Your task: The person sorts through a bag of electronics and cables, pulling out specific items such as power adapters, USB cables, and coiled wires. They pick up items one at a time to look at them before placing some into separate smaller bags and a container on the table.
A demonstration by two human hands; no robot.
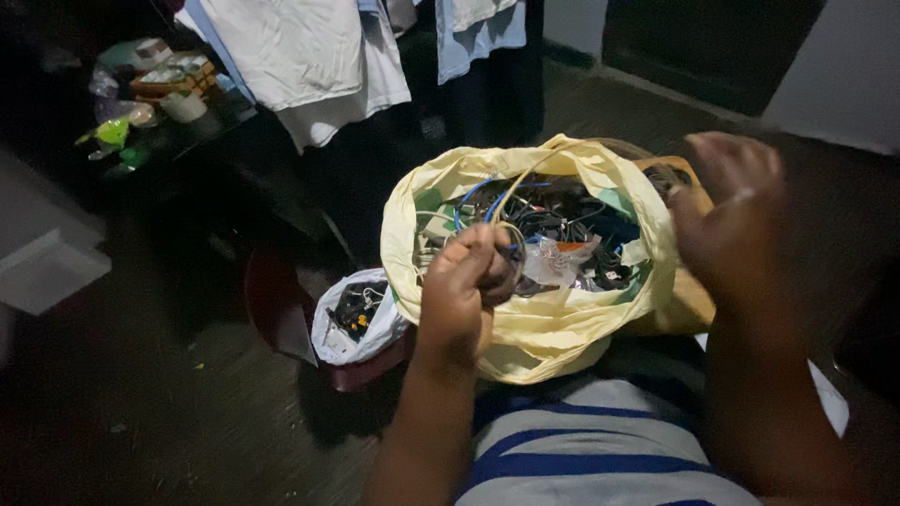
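While seen from the head camera, left hand (461, 281) fisted on a pale looped wire (511, 201) drawn up from the yellow bag (544, 328) of tangled cables (562, 220), apparently to free it; right hand (727, 211) blurred, loosely spread, just beside the bag's rim.

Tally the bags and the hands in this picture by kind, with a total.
Yellow plastic bag, full of tangled cables: 1
White plastic bag, small, beside it: 1
Brown bag, behind the yellow one: 1
Hands: 2, the left hand closed on a pale wire, the right hand raised and open
Total: 5
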